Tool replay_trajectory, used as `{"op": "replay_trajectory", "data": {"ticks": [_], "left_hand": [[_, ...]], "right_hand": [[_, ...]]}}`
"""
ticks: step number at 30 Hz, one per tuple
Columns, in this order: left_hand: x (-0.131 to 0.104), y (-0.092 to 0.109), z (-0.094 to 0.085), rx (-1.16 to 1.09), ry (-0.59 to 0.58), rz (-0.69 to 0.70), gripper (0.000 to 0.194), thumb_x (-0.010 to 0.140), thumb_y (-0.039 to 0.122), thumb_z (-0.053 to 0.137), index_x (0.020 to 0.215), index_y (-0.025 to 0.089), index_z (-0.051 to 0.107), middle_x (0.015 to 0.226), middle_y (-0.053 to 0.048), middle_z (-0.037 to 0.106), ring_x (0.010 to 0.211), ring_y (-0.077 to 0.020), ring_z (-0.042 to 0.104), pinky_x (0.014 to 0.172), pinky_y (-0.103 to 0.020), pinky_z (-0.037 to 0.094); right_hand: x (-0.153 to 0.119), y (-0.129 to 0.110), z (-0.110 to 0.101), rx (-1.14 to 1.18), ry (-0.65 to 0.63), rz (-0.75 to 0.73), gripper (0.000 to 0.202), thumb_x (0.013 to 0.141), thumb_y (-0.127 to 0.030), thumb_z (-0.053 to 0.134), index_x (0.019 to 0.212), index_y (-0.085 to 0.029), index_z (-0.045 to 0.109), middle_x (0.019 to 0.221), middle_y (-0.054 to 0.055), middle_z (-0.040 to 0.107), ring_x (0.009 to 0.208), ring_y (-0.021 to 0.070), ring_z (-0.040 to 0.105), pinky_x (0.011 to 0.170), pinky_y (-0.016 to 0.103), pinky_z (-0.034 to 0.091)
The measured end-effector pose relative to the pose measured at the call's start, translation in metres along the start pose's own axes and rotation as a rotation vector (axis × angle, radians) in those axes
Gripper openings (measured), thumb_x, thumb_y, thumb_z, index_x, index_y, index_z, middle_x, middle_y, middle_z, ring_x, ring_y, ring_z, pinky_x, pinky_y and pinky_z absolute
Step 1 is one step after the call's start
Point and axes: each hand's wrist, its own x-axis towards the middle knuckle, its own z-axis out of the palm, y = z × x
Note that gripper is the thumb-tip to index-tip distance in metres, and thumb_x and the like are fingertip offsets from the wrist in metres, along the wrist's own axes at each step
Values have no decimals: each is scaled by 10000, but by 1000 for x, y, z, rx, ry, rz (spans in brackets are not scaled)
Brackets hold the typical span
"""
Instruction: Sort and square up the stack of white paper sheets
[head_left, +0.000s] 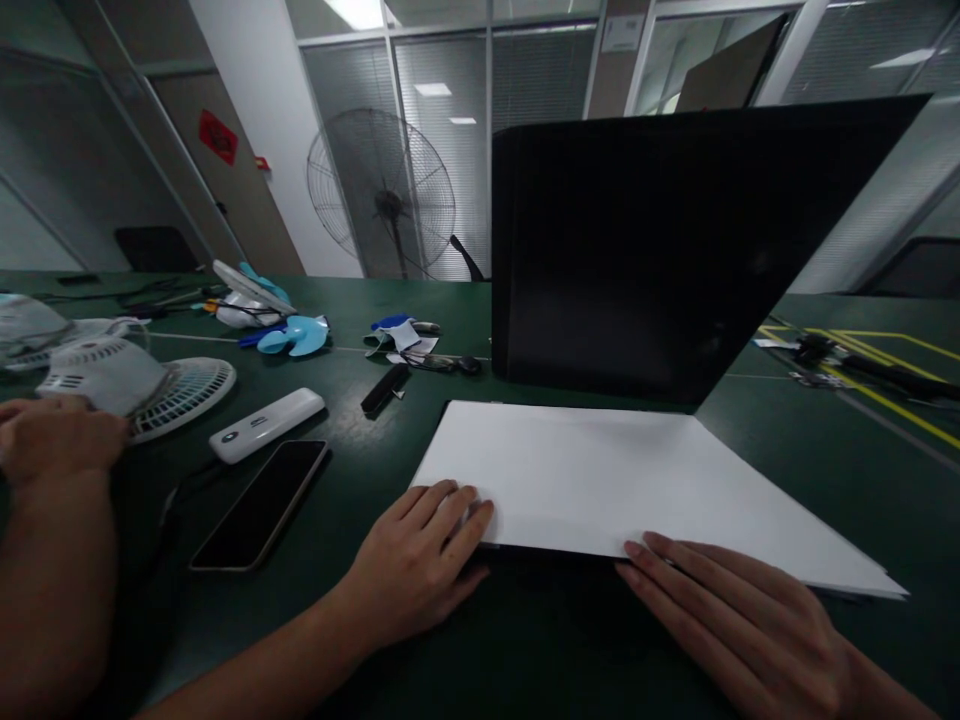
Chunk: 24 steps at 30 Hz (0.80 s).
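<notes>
A stack of white paper [577, 465] lies on the black base of an open folder, whose black cover [622, 250] stands tilted up at the far side. My left hand [424, 555] is closed at the stack's near left edge, fingers bent over the top sheet and thumb lower, below the edge. Against the near edge, further right, rests my right hand [742, 620]; its fingers are stretched out side by side, tips touching the paper. The right thumb is hidden. At the right corner the sheets fan out slightly.
A dark phone [262, 505] and a white handheld device [268, 424] lie left of my left hand. Another person's hand [64, 440] rests by a white fan part [187, 395]. Blue fan blades [295, 336], a black object [385, 389] and yellow-edged items [885, 370] lie farther off.
</notes>
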Motion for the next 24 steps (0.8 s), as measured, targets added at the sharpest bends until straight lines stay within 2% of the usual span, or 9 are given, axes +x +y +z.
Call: {"op": "replay_trajectory", "data": {"ticks": [4, 6, 9, 12, 15, 17, 19, 22, 24], "left_hand": [[1, -3, -3, 37, 200, 75, 245, 987, 166, 560, 1208, 132, 661, 1193, -112, 760, 1092, -290, 729, 883, -428, 616], [2, -5, -3, 25, 276, 101, 165, 998, 125, 534, 1055, 129, 688, 1137, -93, 784, 1052, -260, 752, 864, -386, 630], [1, -7, -1, 33, 305, 122, 180, 1004, 111, 531, 922, 136, 690, 1081, -73, 802, 991, -236, 775, 829, -349, 648], [-1, -9, 1, 65, 288, 147, 212, 1017, 115, 505, 951, 121, 706, 1102, -94, 797, 1011, -244, 775, 819, -348, 660], [-4, -10, 2, 85, 292, 174, 224, 1018, 117, 495, 984, 119, 717, 1123, -107, 791, 1035, -245, 771, 820, -338, 663], [-5, -11, 2, 85, 310, 187, 219, 1011, 116, 502, 996, 120, 721, 1129, -107, 790, 1037, -246, 770, 818, -338, 665], [-5, -11, -1, 72, 328, 205, 206, 999, 112, 518, 1023, 112, 723, 1132, -109, 789, 1037, -252, 769, 818, -349, 668], [-4, -10, -9, 31, 340, 260, 206, 977, 108, 545, 1077, 91, 724, 1132, -123, 787, 1057, -253, 763, 864, -359, 661], [-2, -7, -15, -2, 345, 317, 218, 963, 111, 563, 1103, 74, 727, 1135, -139, 784, 1077, -249, 755, 915, -358, 646]], "right_hand": [[-1, 0, -5, 2, 4, 56, 529, 1008, -129, 390, 1518, -215, 503, 1395, 66, 622, 1316, 247, 582, 1064, 433, 563], [0, 4, -5, -25, -3, 8, 507, 1007, -122, 395, 1489, -195, 535, 1403, 70, 616, 1324, 241, 575, 1027, 405, 582], [1, 12, 3, -79, 1, -106, 432, 994, -122, 482, 1407, -162, 605, 1394, 76, 625, 1306, 231, 588, 964, 354, 603], [1, 16, 16, -107, 54, -123, 370, 927, -111, 647, 1291, -168, 678, 1314, 69, 681, 1235, 224, 637, 944, 339, 607], [0, 15, 22, -101, 72, -106, 347, 938, -65, 566, 1253, -140, 690, 1311, 91, 680, 1249, 238, 626, 923, 359, 608], [2, 14, 19, -114, 60, -113, 403, 941, -33, 465, 1276, -114, 674, 1360, 111, 648, 1299, 249, 589, 927, 370, 601], [3, 15, 10, -136, 47, -140, 426, 934, -42, 439, 1289, -109, 665, 1386, 108, 632, 1312, 244, 577, 928, 357, 594], [-5, 16, -4, -155, 26, -162, 438, 941, -134, 458, 1333, -137, 653, 1391, 83, 632, 1253, 222, 612, 877, 326, 593], [-23, 15, -10, -149, 31, -154, 478, 936, -208, 486, 1390, -177, 629, 1386, 54, 639, 1214, 211, 629, 833, 314, 592]]}}
